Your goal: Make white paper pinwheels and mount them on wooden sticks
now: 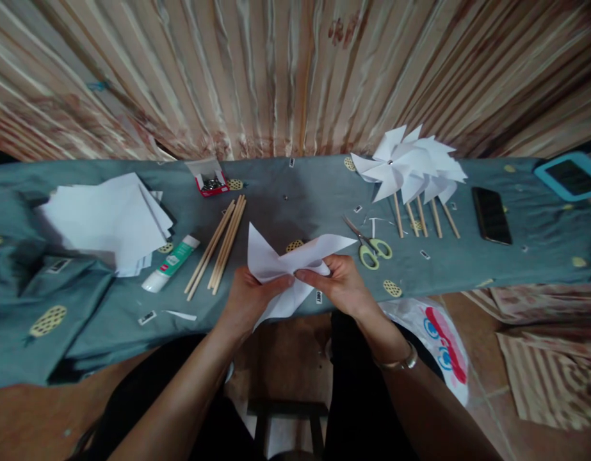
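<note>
Between my two hands is a white paper pinwheel [295, 259] without a stick, held over the table's front edge. My left hand [257, 291] grips its left side, the thumb pressed at the centre. From the right, my right hand [340, 278] pinches the same paper, its thumb also near the middle; the fingers behind the paper are hidden. Green-handled scissors [369, 245] lie just right of the pinwheel. Several wooden sticks [223, 246] rest to the left, beside a green and white glue stick [170, 264].
Stacked white paper [103, 221] lies at left. A small red box [212, 179] of metal pins stands at the back. Several finished pinwheels [410, 166] on sticks lie at right, near a black phone [491, 216] and a blue-framed tablet [571, 176]. Paper scraps dot the cloth.
</note>
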`<action>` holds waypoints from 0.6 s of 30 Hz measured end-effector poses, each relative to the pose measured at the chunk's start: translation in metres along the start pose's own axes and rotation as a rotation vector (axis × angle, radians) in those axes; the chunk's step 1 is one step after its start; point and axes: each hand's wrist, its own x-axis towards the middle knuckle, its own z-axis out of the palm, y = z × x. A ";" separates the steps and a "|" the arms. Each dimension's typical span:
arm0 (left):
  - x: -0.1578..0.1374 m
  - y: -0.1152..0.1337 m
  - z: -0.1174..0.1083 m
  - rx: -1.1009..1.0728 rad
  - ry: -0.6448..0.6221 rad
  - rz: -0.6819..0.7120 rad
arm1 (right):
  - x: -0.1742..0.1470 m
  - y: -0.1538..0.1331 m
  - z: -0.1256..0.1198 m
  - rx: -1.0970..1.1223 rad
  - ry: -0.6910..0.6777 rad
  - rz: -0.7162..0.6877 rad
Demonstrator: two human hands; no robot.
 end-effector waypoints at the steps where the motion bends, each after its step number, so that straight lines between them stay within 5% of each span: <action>1: 0.001 0.000 0.000 -0.005 -0.008 -0.001 | 0.000 0.001 0.000 0.003 0.005 0.012; 10: 0.009 0.009 -0.001 0.016 -0.081 -0.003 | 0.011 -0.001 -0.004 0.065 0.034 0.004; 13: 0.015 0.014 -0.006 -0.065 -0.130 0.091 | 0.015 -0.001 -0.010 0.108 0.068 0.023; 18: 0.030 0.025 -0.029 0.100 0.085 0.296 | 0.016 0.000 -0.020 0.161 0.090 0.040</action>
